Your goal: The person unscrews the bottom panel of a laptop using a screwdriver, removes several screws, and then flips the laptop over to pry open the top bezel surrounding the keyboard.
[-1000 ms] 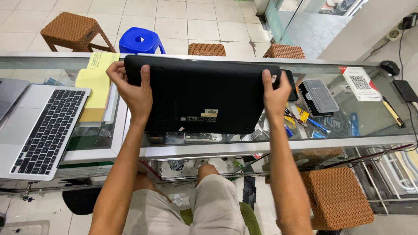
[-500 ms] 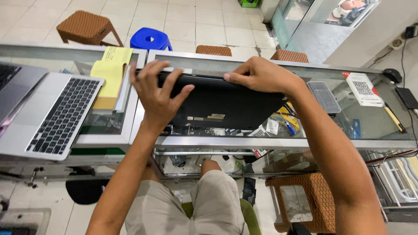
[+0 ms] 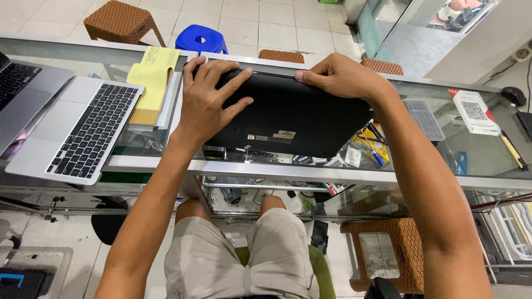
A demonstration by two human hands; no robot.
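A closed black laptop (image 3: 299,119) lies bottom side up on the glass counter (image 3: 266,169) in front of me. My left hand (image 3: 208,99) rests flat on its left part, fingers spread toward the far left corner. My right hand (image 3: 341,75) curls over the far edge near the middle, fingertips gripping that edge. Both forearms reach in from the bottom of the view.
An open silver laptop (image 3: 77,130) sits at the left, with a yellow notepad (image 3: 149,80) beside it. A calculator (image 3: 424,119), a printed card (image 3: 471,111) and a pen (image 3: 512,149) lie at the right. Stools stand beyond and under the counter.
My hands moved from the laptop's two side edges inward: the left now lies flat on top, the right has gone to the far edge. The laptop has turned slightly.
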